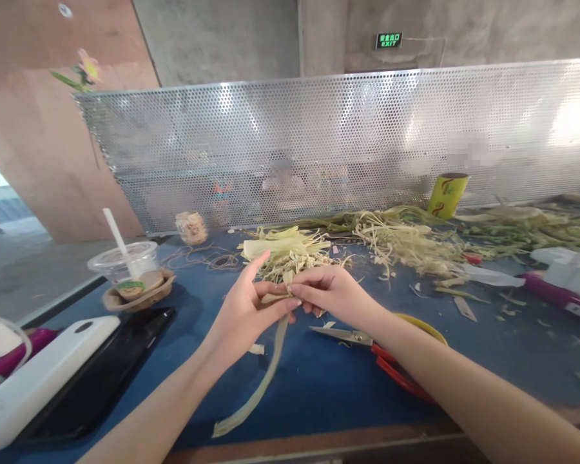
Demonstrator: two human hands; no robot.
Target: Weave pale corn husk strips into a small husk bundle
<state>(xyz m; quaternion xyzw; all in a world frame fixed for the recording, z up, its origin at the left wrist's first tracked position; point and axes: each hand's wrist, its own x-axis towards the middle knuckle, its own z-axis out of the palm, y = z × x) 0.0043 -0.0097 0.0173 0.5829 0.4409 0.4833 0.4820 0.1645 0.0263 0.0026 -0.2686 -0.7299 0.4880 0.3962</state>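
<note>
Over the middle of the blue table, my left hand [246, 303] and my right hand [326, 289] meet around a pale dried husk strip [273, 368]. Both pinch it near its upper end, and its long tail curls down toward the table's front edge. My left index finger points up, while the thumb and other fingers close on the strip. Just behind my hands lies a pile of pale yellow-green husks [290, 248]. Scissors [352, 336] with red and yellow handles lie under my right forearm, which hides part of them.
At left are a plastic cup [130, 261] with a straw in a cardboard holder, a black phone [106, 370] and a white power bank-like slab [53, 380]. A perforated metal screen [290, 148] stands behind. Shredded husks [406, 248] and a yellow tube [447, 195] are at back right.
</note>
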